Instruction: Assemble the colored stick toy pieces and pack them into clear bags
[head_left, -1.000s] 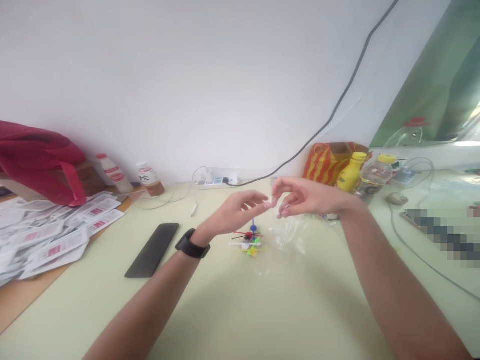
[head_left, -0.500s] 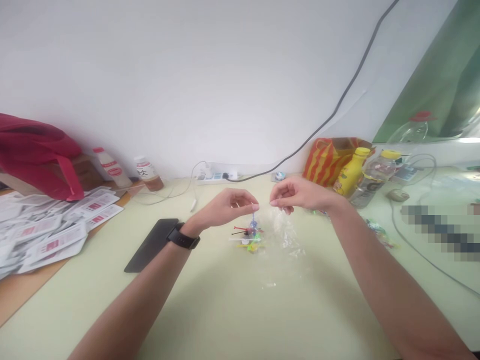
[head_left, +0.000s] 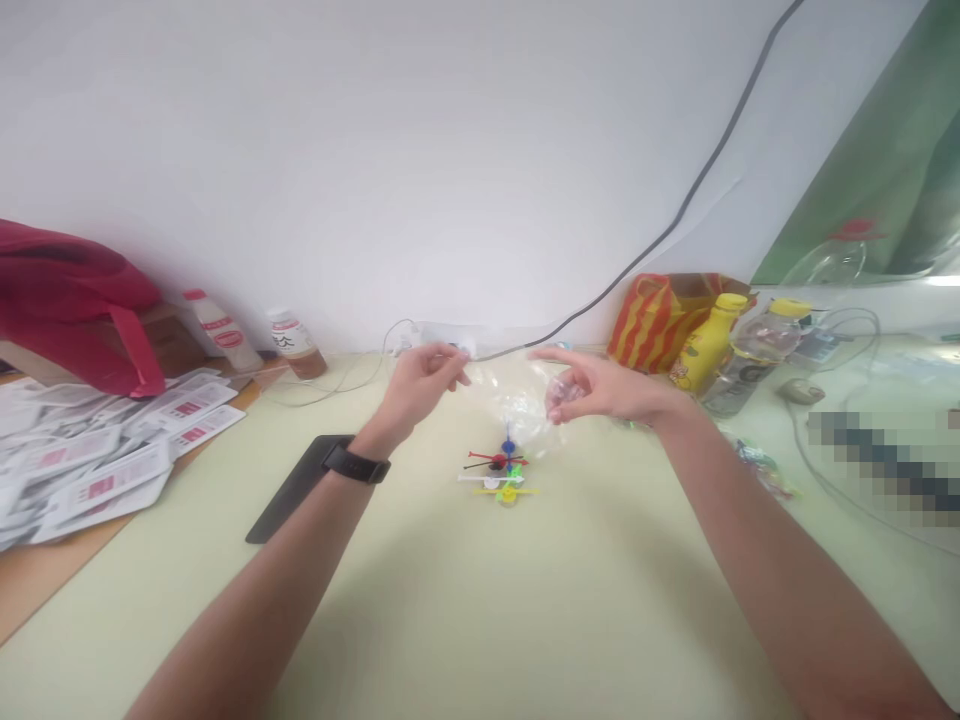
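A thin, clear plastic bag (head_left: pixel 517 395) hangs spread between my two hands. My left hand (head_left: pixel 427 385), with a black band on the wrist, pinches its left edge. On the other side my right hand (head_left: pixel 592 385) has its index finger stretched out, while the thumb and curled fingers hold the bag's right part. Just below the bag, small plastic arrow-shaped pieces with round hubs lie clustered on the table: blue (head_left: pixel 509 446), red (head_left: pixel 498 461), white (head_left: pixel 491 480), yellow (head_left: pixel 508 494), also black and green ones. Neither hand touches them.
A black phone-like slab (head_left: pixel 296 490) lies by my left forearm. White packets (head_left: pixel 105 470) and a red bag (head_left: pixel 67 300) are at the left. Bottles (head_left: pixel 296 345), a striped bag (head_left: pixel 649 320) and a yellow bottle (head_left: pixel 709 345) stand along the wall. A grey mouse (head_left: pixel 802 391) sits right.
My left hand has moved left and away from me, off the blue piece. The bag has lifted and is stretched between the hands. My right index finger has straightened.
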